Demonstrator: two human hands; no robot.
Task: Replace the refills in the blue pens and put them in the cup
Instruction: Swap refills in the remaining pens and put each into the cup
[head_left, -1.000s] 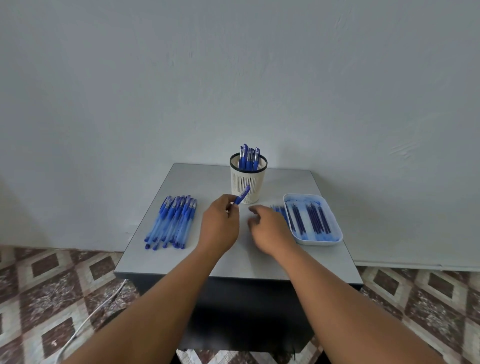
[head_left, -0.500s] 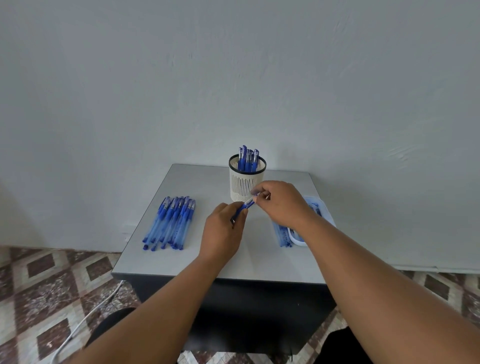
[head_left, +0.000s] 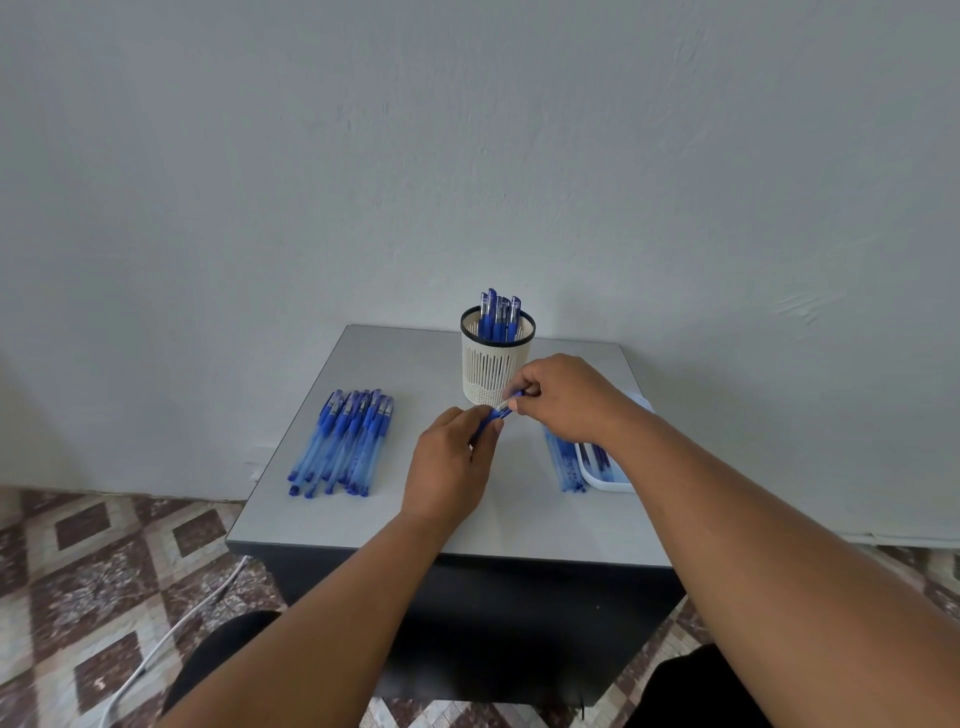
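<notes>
While my right hand (head_left: 563, 397) covers most of the tray (head_left: 605, 478), only its near corner shows, with loose refills (head_left: 563, 462) just beside it. My left hand (head_left: 452, 462) grips a pen (head_left: 496, 413) in front of the cup (head_left: 496, 364); my right pinches its far end. Finished pens stand in the cup. More pens (head_left: 345, 441) lie left on the table (head_left: 519, 525). Any print on the pens is too small to read.

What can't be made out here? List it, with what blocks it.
Head view only:
- Pen between both hands: mostly covered by the left hand and right hand; its refill is unseen.
- Tray: contents hidden by the right forearm.
- Cup: pen count inside too small to tell.
</notes>
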